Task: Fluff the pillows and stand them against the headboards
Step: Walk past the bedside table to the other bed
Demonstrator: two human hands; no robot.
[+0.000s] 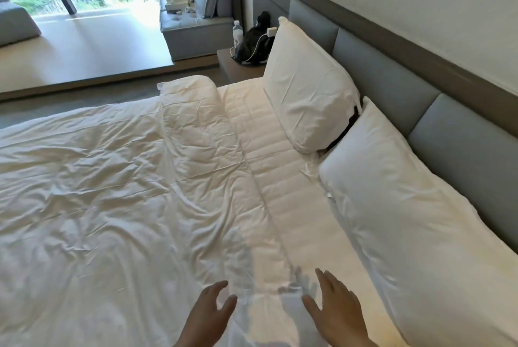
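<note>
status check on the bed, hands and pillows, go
Left hand and right hand open, empty, over the duvet. Far pillow and near pillow leaning on the headboard. Nothing in the way.

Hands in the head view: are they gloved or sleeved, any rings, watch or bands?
Both the left hand and right hand are bare: no gloves, no rings visible. The wrists and visible forearms carry no sleeve, watch or band. The fingertips are slightly blurred.
</note>
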